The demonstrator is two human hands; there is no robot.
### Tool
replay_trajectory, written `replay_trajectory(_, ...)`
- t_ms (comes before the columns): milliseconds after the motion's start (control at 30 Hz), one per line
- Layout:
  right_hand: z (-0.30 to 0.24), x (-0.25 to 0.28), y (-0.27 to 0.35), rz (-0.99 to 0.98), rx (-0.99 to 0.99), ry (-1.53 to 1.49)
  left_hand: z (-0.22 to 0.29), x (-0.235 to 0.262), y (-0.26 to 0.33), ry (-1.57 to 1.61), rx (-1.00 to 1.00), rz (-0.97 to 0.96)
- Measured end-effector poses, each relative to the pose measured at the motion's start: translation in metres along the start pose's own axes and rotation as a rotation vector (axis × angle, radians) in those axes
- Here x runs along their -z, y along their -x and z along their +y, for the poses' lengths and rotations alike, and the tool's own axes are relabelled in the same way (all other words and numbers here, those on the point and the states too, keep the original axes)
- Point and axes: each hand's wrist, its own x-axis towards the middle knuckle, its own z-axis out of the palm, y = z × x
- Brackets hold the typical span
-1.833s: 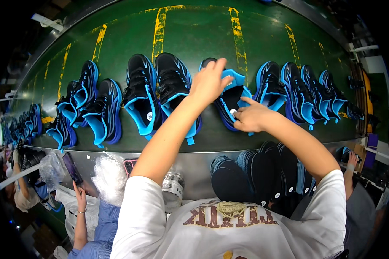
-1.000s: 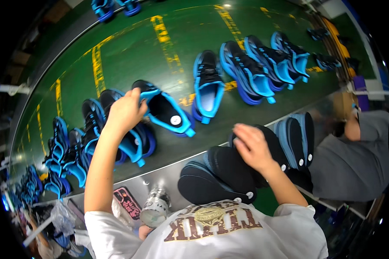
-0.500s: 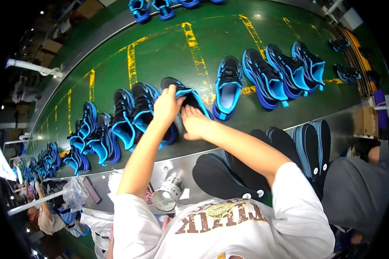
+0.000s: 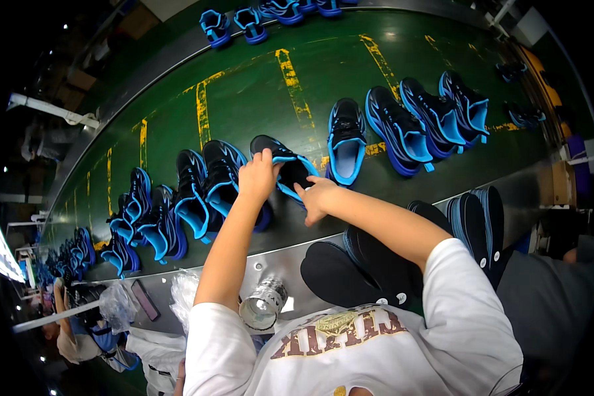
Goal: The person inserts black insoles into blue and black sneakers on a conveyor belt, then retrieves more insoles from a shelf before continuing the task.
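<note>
Green conveyor belt (image 4: pixel 257 86) with worn yellow stripes runs across a dim factory hall, a grey metal ledge (image 4: pixel 290 261) along its near edge. Black-and-blue sneakers stand in a row on the belt; another group (image 4: pixel 270 12) sits at the far edge, partly cut off by the frame.

Left hand (image 4: pixel 257 175) grips the sneaker (image 4: pixel 290 168) from its left side, fingers curled over the collar, thumb side hidden. Right hand (image 4: pixel 318 198) touches the sneaker's near end, fingers (image 4: pixel 303 191) bent and close together at the blue rim; can't tell if they pinch anything. Sneaker lies on the belt between both hands, long axis slanting from far-left to near-right, black toe pointing away, blue-lined opening toward the person; its near part is covered by the fingers.

Just left of the left fingers: two more sneakers (image 4: pixel 208 185), touching each other. Just right of the right fingers: single sneaker (image 4: pixel 346 142), toe away. Black soles (image 4: pixel 350 270) stacked on the ledge below the right forearm, partly hidden by the arm. Clear bottle (image 4: pixel 263 305) near the left elbow. Far-left shoes blur into the rim.
</note>
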Motion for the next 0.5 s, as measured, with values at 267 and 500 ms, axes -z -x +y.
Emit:
replay_trajectory(267, 0.009, -0.035, 0.040, 0.761, 0.163, -0.363, 0.024, 0.064, -0.031, -0.217, -0.171, -0.335)
replay_trajectory(500, 0.113, -0.131, 0.267, 1.336, -0.711, -0.618, 0.032, 0.102, -0.033, -0.118, -0.254, -0.408)
